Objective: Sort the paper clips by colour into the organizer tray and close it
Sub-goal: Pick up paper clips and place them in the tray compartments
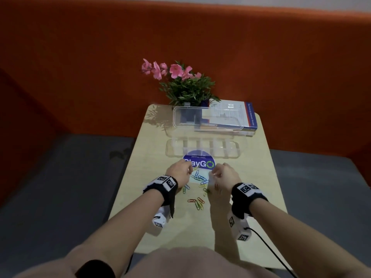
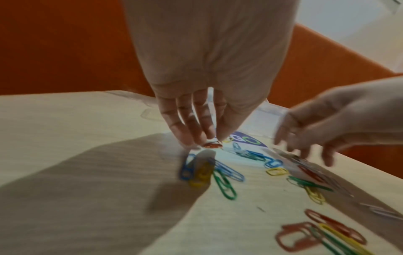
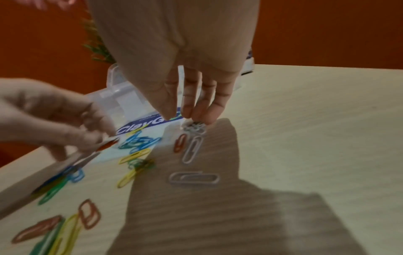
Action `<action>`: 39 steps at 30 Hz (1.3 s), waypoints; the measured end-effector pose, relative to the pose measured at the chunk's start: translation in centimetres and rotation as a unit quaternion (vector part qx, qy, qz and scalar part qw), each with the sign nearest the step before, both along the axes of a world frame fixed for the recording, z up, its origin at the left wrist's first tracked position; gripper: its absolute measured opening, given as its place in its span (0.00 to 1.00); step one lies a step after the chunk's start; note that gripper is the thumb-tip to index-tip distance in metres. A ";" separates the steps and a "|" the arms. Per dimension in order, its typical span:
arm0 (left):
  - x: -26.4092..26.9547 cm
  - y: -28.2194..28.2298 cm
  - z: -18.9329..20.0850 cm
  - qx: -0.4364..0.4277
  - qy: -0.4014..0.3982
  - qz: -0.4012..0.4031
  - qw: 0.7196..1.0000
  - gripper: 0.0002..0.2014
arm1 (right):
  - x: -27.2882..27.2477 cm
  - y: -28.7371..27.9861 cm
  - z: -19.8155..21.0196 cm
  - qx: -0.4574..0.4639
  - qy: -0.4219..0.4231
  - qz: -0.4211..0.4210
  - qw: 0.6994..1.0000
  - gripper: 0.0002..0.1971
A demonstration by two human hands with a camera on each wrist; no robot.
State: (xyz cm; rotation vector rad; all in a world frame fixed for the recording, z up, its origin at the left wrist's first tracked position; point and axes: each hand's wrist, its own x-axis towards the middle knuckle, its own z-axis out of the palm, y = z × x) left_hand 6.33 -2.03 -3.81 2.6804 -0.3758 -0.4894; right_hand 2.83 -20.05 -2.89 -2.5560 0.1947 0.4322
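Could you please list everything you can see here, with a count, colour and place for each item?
Paper clips: many, exact count unclear; blue, green, yellow, red and white; scattered loose on the table between the hands.
Organizer tray: one, clear, lid open, behind the clips; compartments look empty.
Sticker: one, blue, round, partly under the tray.
Book: one, white cover with blue spine, far right of the table.
Plant: one, green leaves with pink flowers, far edge of the table.
Table: one, pale wood.
Sofa: one, orange back, grey seat.
Left hand: pinches a red clip.
Right hand: pinches a white clip.
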 end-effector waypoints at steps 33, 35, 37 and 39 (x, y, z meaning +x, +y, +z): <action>1.3 -1.9 -1.4 -0.010 0.031 0.042 0.999 0.14 | -0.1 2.6 -0.9 -0.054 0.085 -0.001 0.995 0.10; 1.4 -1.7 -1.4 -0.019 0.036 0.034 0.999 0.14 | 0.2 2.8 -0.8 -0.065 0.095 0.012 0.993 0.12; 1.4 -1.6 -1.3 -0.020 0.040 0.020 0.999 0.15 | 0.0 2.9 -0.6 -0.054 0.082 0.009 0.995 0.07; 1.3 -1.6 -1.3 -0.015 0.038 0.004 0.999 0.15 | 0.0 2.4 -0.6 0.005 0.055 -0.042 0.998 0.05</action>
